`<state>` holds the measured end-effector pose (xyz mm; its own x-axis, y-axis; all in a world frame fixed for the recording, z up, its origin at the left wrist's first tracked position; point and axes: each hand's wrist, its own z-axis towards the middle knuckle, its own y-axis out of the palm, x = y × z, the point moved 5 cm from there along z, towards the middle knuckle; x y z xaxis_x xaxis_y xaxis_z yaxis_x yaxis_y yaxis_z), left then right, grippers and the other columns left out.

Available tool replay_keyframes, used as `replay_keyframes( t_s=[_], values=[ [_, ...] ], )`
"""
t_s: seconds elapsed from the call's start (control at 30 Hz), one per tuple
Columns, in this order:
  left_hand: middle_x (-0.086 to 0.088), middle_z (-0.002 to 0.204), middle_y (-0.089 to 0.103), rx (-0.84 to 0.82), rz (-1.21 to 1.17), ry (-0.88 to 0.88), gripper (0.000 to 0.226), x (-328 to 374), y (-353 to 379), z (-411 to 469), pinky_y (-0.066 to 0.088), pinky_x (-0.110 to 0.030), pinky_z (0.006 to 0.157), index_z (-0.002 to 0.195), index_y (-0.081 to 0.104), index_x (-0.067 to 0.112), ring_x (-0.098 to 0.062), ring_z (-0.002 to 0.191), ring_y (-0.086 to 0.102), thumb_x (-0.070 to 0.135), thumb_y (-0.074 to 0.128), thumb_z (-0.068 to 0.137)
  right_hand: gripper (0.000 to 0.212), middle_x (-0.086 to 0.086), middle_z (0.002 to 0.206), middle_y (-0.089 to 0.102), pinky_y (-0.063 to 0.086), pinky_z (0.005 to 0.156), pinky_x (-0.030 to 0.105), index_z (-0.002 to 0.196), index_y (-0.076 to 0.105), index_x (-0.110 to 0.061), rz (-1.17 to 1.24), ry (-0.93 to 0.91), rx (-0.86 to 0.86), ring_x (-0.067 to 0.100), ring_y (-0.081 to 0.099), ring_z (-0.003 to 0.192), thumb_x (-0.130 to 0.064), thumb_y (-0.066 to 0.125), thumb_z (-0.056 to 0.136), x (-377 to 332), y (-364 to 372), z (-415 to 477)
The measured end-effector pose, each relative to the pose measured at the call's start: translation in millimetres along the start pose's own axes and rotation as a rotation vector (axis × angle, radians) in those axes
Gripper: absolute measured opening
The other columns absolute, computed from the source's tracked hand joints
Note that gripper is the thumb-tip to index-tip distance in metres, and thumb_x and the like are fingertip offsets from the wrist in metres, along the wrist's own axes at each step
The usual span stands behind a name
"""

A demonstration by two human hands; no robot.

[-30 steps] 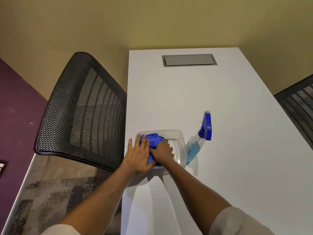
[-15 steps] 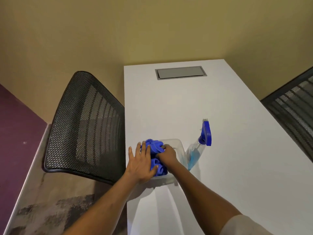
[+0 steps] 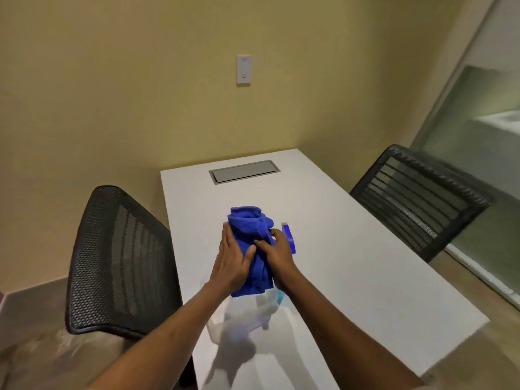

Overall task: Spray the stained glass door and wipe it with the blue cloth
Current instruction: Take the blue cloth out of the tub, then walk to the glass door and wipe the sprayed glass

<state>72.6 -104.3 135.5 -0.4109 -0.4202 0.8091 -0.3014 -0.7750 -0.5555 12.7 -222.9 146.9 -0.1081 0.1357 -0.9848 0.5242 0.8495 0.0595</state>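
A small room with yellow-beige walls holds a white table [image 3: 351, 263] pushed end-on against the far wall, where a pale wall plate [image 3: 243, 70] is mounted. A grey rectangular hatch [image 3: 244, 171] is set into the tabletop near that wall.

On the left, a black mesh chair [image 3: 121, 263] stands with its back just beside the table's long edge. The left hand [image 3: 230, 263] lies flat against the left side of the blue cloth [image 3: 253, 249], fingers extended and close together, thumb pressing into the fabric. The cloth is bunched into an upright bundle, raised above the table between both hands, its lower end hanging down toward a clear plastic container [image 3: 242, 316], which is blurred and partly hidden by the arms. The right hand [image 3: 277, 254] grips the right side of the cloth, fingers curled into the folds.

Just behind the right hand, the blue head of the spray bottle [image 3: 288, 237] sticks out; a bit of its pale blue liquid shows below the wrist, beside the container.

Further right, a second black mesh chair [image 3: 422, 198] sits at the table's other long edge. Beyond it, on the far right, stands the glass door [image 3: 478, 153], well apart from the cloth and the bottle; stains on it cannot be made out.
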Motion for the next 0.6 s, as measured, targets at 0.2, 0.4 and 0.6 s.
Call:
replay_keyframes(
  t_s=[0.2, 0.4, 0.6],
  values=[
    [-0.003, 0.164, 0.012, -0.042, -0.042, 0.284, 0.086, 97, 9, -1, 0.023, -0.030, 0.116, 0.154, -0.006, 0.031, -0.014, 0.148, 0.019, 0.060, 0.042, 0.089, 0.050, 0.016, 0.115, 0.068, 0.057, 0.091, 0.044, 0.121, 0.056, -0.006, 0.125, -0.159, 0.082, 0.029, 0.068, 0.104, -0.031, 0.071, 0.080, -74, -53, -51],
    [-0.017, 0.165, -0.001, -0.162, 0.115, 0.501, 0.099, 197, 52, -21, 0.006, -0.034, 0.119, 0.155, -0.009, 0.008, -0.028, 0.152, 0.005, 0.069, 0.029, 0.086, 0.032, 0.022, 0.113, 0.070, 0.056, 0.092, 0.047, 0.116, 0.062, 0.000, 0.206, -0.277, 0.222, 0.036, 0.068, 0.104, -0.021, 0.065, 0.092, -124, -134, -117],
    [-0.017, 0.165, -0.003, -0.409, -0.020, 0.758, 0.111, 311, 119, -98, 0.020, -0.052, 0.121, 0.155, -0.010, 0.009, -0.031, 0.152, 0.007, 0.076, 0.039, 0.081, 0.037, 0.016, 0.124, 0.063, 0.054, 0.096, 0.047, 0.130, 0.049, -0.008, 0.165, -0.370, 0.548, 0.031, 0.063, 0.113, -0.017, 0.060, 0.095, -148, -242, -217]
  ],
)
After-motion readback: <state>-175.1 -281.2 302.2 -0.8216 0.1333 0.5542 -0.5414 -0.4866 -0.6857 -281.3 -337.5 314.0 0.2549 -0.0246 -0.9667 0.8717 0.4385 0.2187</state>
